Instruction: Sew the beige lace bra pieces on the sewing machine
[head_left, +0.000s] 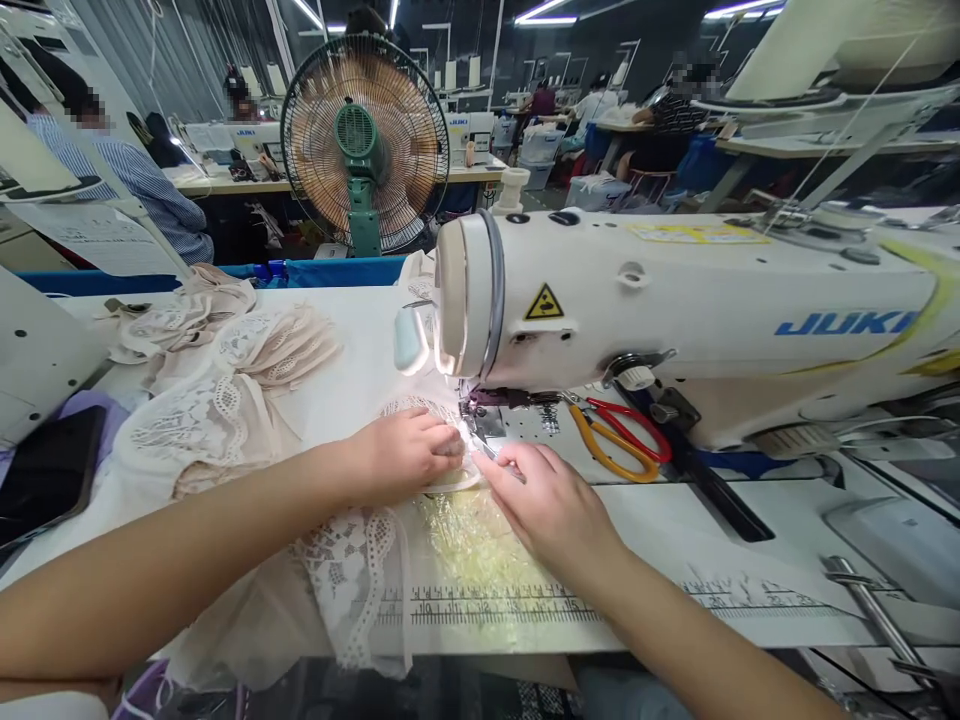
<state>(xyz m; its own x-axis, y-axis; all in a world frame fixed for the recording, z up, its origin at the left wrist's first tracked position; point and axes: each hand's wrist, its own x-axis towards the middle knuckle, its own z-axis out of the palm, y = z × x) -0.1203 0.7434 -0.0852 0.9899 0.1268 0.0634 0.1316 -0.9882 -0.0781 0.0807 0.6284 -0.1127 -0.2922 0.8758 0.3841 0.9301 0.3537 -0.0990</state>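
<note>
Cream lace fabric (420, 405) lies under the needle area of a white JUKI sewing machine (585, 300). My left hand (409, 455) is closed on this lace piece, left of the presser foot (472, 405), with its fingertips bunched on the edge. Between the thumb and fingers of my right hand (555, 505) is a slim metal tool (491, 455), its tip close to the presser foot and the fabric; its exact kind is unclear. More of the lace garment (352, 580) hangs over the table's front edge beneath my left forearm.
Orange- and red-handled scissors (615, 450) lie under the machine arm. Lace pieces (217, 400) are heaped at left, near a black phone (52, 470). A printed ruler scale (487, 605) runs along the table front. Behind the table stands a fan (364, 145); people sit at other machines.
</note>
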